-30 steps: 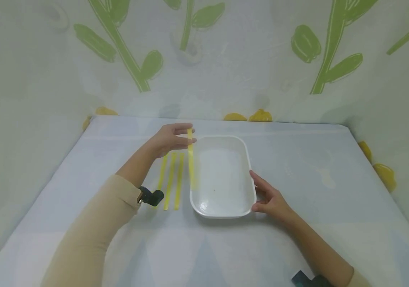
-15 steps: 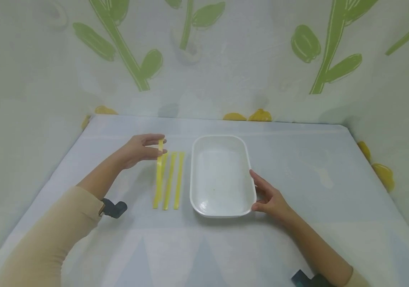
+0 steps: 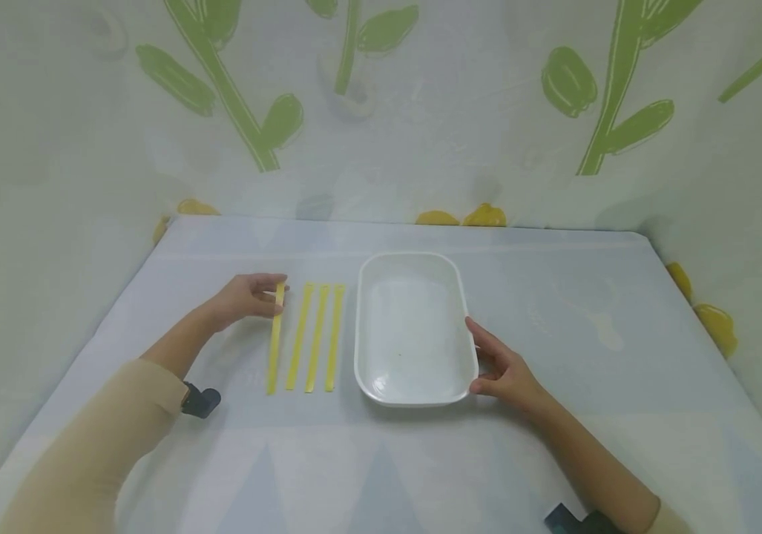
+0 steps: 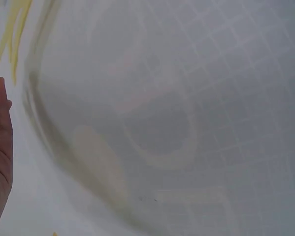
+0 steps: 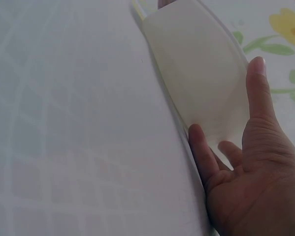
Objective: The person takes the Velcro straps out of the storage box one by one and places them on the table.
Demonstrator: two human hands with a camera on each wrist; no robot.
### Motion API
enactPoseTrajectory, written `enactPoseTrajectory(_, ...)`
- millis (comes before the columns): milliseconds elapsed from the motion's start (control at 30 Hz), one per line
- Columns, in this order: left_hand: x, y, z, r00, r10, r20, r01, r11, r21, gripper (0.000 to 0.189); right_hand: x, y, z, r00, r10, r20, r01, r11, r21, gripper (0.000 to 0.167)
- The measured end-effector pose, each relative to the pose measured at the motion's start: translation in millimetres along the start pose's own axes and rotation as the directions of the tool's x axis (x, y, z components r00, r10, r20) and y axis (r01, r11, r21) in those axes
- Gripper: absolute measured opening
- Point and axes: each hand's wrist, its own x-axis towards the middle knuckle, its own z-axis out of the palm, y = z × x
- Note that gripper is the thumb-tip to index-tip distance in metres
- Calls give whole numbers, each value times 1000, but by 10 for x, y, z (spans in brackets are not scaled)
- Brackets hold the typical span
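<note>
In the head view, my left hand [image 3: 243, 298] pinches a flat yellow strip [image 3: 274, 352] near its far end, between thumb and fingers. The strip lies lengthwise at the left of three similar yellow strips [image 3: 317, 337] in a row on the table. A white rectangular tray with rounded corners [image 3: 414, 319] stands just right of the row, with nothing in it. Against the tray's right side, my right hand [image 3: 506, 371] rests with spread, fairly straight fingers. The right wrist view shows its thumb and fingertips along the tray's outer wall [image 5: 201, 64].
A pale cloth with light blue shapes covers the table [image 3: 554, 297]. Behind it and at both sides hangs a light curtain [image 3: 447, 111] with green leaves and yellow flowers. Small dark cameras [image 3: 200, 400] are strapped to both wrists.
My left hand has carried the strip from the tray's left edge leftward past the other strips, then lowered it beside them. The right hand and the tray have stayed in place.
</note>
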Motion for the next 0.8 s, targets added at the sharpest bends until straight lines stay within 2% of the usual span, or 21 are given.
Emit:
enactPoseTrajectory(200, 40, -105, 39, 999, 26, -25, -24, 996, 90, 70, -6, -17, 22, 1000, 14, -19, -15, 999, -46, 91)
enactPoseTrajectory(433, 59, -193, 77, 989, 97, -108, -86, 991, 103, 66, -7, -27, 58, 999, 23, -32, -25, 998, -64, 91)
enactPoseTrajectory(567, 76, -218, 91, 985, 120, -124, -107, 988, 109, 64, -4, -36, 63, 999, 28, -29, -30, 998, -62, 91)
enactPoseTrajectory(800, 93, -206, 133, 985, 113, -129, -89, 980, 180, 61, 6, -42, 44, 1000, 23, -16, -24, 998, -54, 91)
